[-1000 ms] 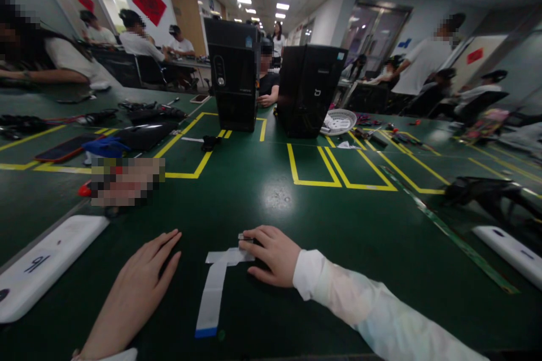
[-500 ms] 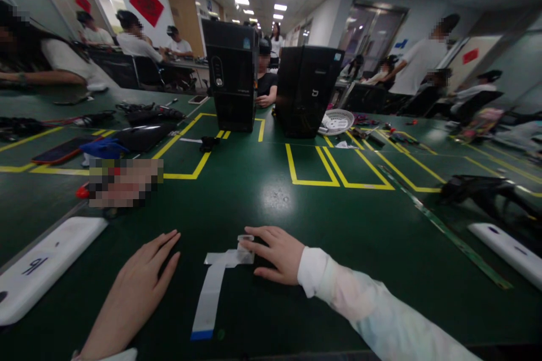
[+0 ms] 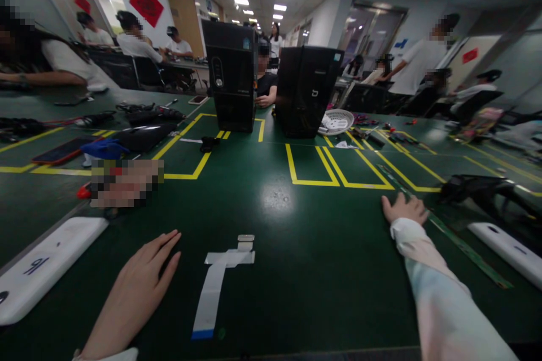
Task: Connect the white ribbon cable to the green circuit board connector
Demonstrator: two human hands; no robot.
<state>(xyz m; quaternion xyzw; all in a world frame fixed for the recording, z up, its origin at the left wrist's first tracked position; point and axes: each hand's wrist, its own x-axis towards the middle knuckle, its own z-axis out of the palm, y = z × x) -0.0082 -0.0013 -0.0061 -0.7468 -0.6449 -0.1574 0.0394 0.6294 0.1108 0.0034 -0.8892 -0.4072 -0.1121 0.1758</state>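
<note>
Ribbon cable (image 3: 215, 281) unlabelled, betw. flat empty left hand (image 3: 138, 287) & far right hand (image 3: 404, 208), grip unclear.

Two black towers stand far across the table: one left (image 3: 231, 73), one right (image 3: 307, 90). Two white cases lie near, one left (image 3: 40, 268), one right (image 3: 510, 251). One white ribbon cable (image 3: 215, 282) lies near. One white basket (image 3: 337, 120) sits far right.

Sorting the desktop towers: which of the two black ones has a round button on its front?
The left tower, taller-looking, with an oval panel and round button; the right tower lacks one.
</note>
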